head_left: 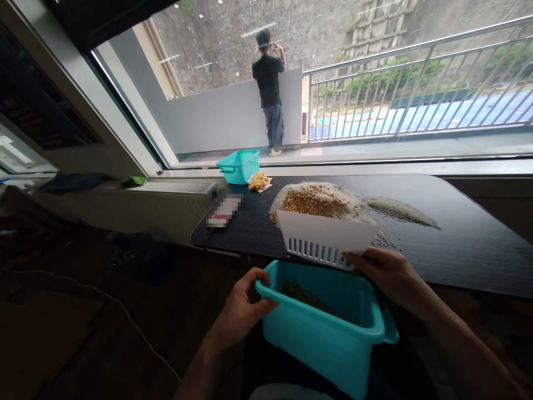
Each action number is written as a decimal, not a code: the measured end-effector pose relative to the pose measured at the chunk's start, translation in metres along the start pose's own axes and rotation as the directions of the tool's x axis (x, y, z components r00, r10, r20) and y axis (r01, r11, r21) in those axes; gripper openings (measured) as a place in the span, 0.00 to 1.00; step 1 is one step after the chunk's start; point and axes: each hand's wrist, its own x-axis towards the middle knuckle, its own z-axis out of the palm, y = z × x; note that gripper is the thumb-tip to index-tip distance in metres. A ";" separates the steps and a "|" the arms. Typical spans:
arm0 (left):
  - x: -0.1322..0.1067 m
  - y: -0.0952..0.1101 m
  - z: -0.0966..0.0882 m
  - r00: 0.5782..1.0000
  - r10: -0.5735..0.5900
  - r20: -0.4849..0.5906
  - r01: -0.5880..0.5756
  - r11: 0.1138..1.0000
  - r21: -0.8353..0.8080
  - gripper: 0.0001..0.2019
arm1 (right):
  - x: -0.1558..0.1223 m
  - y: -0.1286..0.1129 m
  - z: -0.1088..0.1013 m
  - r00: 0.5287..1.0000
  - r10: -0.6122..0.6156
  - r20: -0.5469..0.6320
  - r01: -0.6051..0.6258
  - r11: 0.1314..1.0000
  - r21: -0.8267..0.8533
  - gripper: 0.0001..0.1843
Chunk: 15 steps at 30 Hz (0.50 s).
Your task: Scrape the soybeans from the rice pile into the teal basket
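Observation:
My left hand grips the left rim of a turquoise plastic bin, thumb and fingers closed over the edge. Dark greenish grains lie at the bottom of this bin, which sits below the table's front edge. My right hand pinches the lower right corner of a white slotted plastic panel. The panel stands tilted on edge above the bin's far side. Just behind it spreads a pile of yellow kernels mixed with white grains. A smaller pale grain pile lies to its right.
A second turquoise bin and a crumpled yellow item rest at the back left of the black table. A blurred flat device with a cable lies nearer. Outside the window, a person stands facing away beside a railing.

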 end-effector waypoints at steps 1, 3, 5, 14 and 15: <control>-0.001 -0.001 -0.003 1.000 0.007 -0.019 -0.007 1.000 0.006 0.19 | -0.002 0.000 0.000 1.000 0.005 0.024 -0.005 1.000 0.022 0.35; -0.002 -0.004 -0.007 0.998 0.027 -0.058 -0.026 1.000 0.016 0.18 | -0.006 0.001 -0.004 0.999 0.005 0.033 -0.007 0.998 0.062 0.37; -0.003 -0.007 -0.009 0.996 0.041 -0.082 -0.039 0.999 0.018 0.17 | -0.009 0.001 -0.011 0.999 0.001 -0.033 0.002 0.997 0.073 0.37; 0.000 -0.007 0.008 0.997 0.052 -0.048 -0.053 0.999 -0.012 0.17 | -0.010 0.010 -0.033 0.909 0.077 -0.410 -0.068 0.997 0.036 0.27; 0.000 -0.007 0.010 0.998 0.054 -0.041 -0.054 0.998 -0.014 0.17 | -0.008 0.011 -0.034 0.904 0.077 -0.421 -0.072 0.997 0.026 0.27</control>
